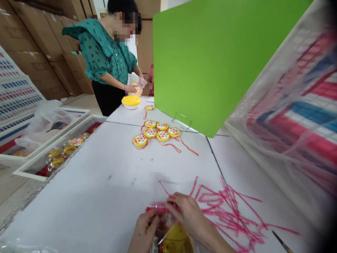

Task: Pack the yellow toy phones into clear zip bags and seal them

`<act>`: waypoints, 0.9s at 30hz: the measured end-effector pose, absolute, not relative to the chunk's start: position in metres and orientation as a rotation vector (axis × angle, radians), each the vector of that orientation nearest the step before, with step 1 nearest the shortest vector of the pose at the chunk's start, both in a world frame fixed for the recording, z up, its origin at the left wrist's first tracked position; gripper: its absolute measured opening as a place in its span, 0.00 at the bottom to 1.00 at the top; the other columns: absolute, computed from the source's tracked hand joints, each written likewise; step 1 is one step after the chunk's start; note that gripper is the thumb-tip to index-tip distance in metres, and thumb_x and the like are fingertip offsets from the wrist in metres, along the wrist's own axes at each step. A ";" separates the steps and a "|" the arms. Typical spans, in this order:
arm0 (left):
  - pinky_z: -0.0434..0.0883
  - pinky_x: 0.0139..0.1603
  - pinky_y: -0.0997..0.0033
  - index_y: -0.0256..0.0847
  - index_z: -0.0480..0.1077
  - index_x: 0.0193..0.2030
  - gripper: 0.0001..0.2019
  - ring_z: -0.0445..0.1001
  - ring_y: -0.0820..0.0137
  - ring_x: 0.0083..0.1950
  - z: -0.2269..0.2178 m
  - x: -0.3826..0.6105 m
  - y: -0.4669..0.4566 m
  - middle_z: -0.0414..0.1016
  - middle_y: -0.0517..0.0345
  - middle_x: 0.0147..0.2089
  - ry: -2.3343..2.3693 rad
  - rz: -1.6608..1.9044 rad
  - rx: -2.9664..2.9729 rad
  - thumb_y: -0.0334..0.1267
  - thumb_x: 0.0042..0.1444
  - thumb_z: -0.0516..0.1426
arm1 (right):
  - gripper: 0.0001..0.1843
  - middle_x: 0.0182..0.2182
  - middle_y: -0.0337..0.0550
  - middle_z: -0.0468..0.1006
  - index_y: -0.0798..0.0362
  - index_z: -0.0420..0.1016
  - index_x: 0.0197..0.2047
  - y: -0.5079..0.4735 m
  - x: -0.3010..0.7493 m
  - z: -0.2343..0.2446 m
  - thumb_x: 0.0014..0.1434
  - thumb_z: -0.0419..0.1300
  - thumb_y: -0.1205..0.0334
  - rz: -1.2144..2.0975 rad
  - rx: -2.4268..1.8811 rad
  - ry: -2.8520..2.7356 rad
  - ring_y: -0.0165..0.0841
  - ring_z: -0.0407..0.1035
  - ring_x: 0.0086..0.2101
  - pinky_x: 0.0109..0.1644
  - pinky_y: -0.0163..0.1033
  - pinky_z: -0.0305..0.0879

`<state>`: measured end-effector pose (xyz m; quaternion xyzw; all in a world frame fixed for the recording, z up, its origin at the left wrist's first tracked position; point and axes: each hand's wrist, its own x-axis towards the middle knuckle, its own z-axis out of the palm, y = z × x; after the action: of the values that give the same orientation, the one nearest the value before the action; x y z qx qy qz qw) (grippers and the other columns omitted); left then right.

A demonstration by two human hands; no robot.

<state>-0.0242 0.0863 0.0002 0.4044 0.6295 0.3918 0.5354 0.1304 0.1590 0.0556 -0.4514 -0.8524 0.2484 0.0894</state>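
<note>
At the table's near edge both my hands close on a clear plastic bag (164, 219) with a yellow toy (176, 240) inside it. My left hand (143, 232) grips the bag from the left. My right hand (188, 216) pinches its gathered top, where something red (156, 209) shows. A heap of red twist ties (229, 211) lies just right of my hands. Several round yellow toys (156, 133) with coloured buttons and orange cords sit farther up the white table (100, 182).
Across the table a person in a green blouse (105, 52) handles a bagged toy beside a yellow bowl-shaped piece (131, 102). A green board (210, 59) stands on the right. White trays (52, 154) of bagged toys sit left. A printed carton (295, 116) looms right.
</note>
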 end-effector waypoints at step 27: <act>0.70 0.36 0.68 0.34 0.71 0.38 0.15 0.74 0.66 0.34 0.015 -0.020 0.090 0.76 0.53 0.32 1.262 0.984 0.807 0.44 0.53 0.53 | 0.10 0.32 0.43 0.73 0.52 0.74 0.38 0.156 0.163 0.074 0.61 0.52 0.61 0.828 -1.241 -2.159 0.31 0.69 0.31 0.36 0.35 0.66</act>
<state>-0.0199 0.0899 0.0153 0.3516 0.5498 0.4287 0.6247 0.1630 0.1565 0.0742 -0.4573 -0.7952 0.3052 0.2556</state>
